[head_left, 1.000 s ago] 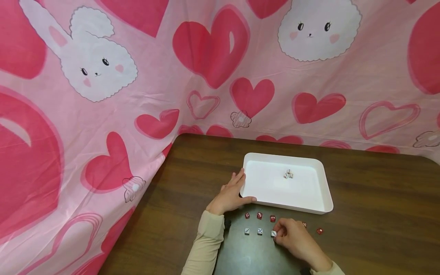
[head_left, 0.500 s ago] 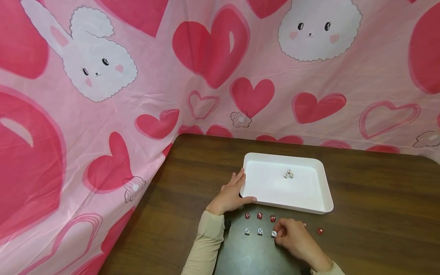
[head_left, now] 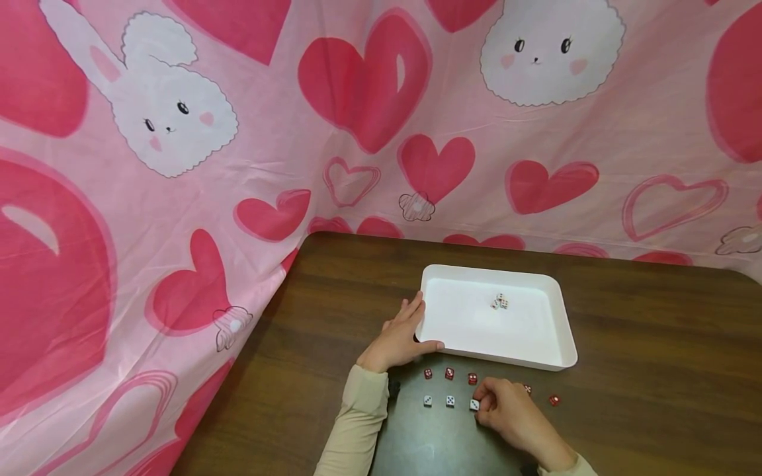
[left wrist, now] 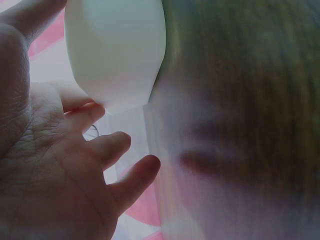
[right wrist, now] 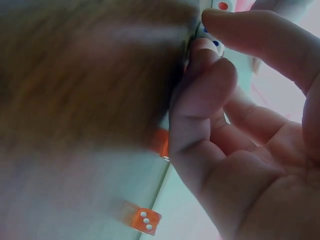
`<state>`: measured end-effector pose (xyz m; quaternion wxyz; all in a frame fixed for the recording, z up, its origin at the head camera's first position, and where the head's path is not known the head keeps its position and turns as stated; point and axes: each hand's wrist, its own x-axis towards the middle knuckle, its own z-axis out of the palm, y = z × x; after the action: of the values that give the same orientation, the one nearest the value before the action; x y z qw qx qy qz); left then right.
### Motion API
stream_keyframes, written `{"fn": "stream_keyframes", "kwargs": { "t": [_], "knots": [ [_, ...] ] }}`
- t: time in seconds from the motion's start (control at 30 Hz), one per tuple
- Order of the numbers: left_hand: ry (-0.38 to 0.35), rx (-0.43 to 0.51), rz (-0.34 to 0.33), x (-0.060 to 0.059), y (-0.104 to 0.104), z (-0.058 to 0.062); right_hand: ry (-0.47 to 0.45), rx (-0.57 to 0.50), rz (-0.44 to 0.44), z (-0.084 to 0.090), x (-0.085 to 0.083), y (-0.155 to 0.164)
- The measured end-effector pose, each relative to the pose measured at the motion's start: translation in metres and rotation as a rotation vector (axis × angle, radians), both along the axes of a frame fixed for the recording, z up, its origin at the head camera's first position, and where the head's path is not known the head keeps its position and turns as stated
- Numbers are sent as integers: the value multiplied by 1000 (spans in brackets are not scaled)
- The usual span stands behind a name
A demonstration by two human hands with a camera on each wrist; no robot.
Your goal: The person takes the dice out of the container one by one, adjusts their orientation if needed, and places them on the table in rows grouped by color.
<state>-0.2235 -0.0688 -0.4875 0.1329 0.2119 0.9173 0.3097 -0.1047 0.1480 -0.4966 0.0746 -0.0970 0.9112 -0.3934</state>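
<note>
Pinching a white die (head_left: 474, 404) near the table's front edge, the right hand (head_left: 506, 410) seems ready to lift it trayward, while the left hand (head_left: 400, 337) grips the white tray (head_left: 553, 360)'s corner.

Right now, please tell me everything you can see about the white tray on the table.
The white tray is a shallow rectangle with rounded corners and a raised rim; it looks like smooth plastic. It lies flat on the dark wooden table. Inside, near its middle, sits a small cluster of white dice. The left hand holds its near left corner, thumb on the rim.
</note>
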Motion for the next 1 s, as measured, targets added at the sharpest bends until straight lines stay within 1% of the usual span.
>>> {"fn": "stream_keyframes", "kwargs": {
  "t": [0.2,0.33,0.47,0.67,0.9,1.0],
  "knots": [
    [-2,-2,-4,0,0,-1,-15,-16,32,2,1,2],
    [-8,1,-4,0,0,0,-26,-8,19,6,2,3],
    [-16,6,-2,0,0,0,-19,-13,16,12,1,6],
    [-20,13,-4,-1,0,0,34,7,4,23,-3,12],
    [-15,16,-5,-1,0,0,111,-6,15,38,-9,23],
    [-17,17,-5,0,-1,0,135,17,-1,45,-12,27]
  ]
}}
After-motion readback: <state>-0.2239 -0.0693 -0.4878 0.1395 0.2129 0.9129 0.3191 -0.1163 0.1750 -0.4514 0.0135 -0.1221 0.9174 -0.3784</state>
